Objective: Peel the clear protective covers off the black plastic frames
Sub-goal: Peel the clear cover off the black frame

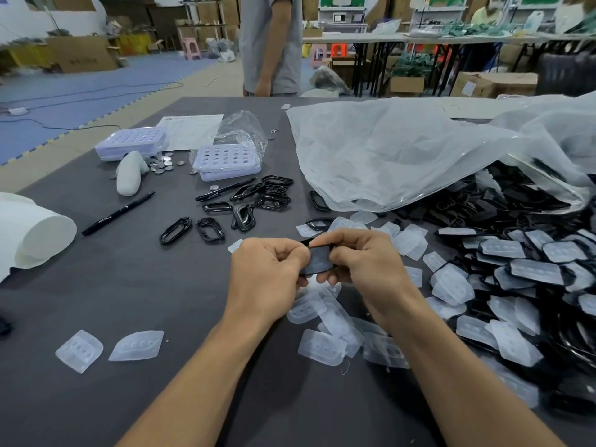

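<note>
Where loose clear covers (pixel 322 346) lie nearest me on the counter (pixel 129 285), I see the left hand (pixel 267 269) and right hand (pixel 364 262) pinching one black frame (pixel 319 258) between them just above it; its cover may be on, fingers hide the edges. Farther off lie bare frames (pixel 258 201), with the covered heap (pixel 516 272) to their right.

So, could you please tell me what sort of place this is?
Most likely a small factory or assembly workshop: a heap of covered black frames spills from a clear bag onto the work table, cardboard cartons sit along the far wall, and long benches stand behind.
</note>
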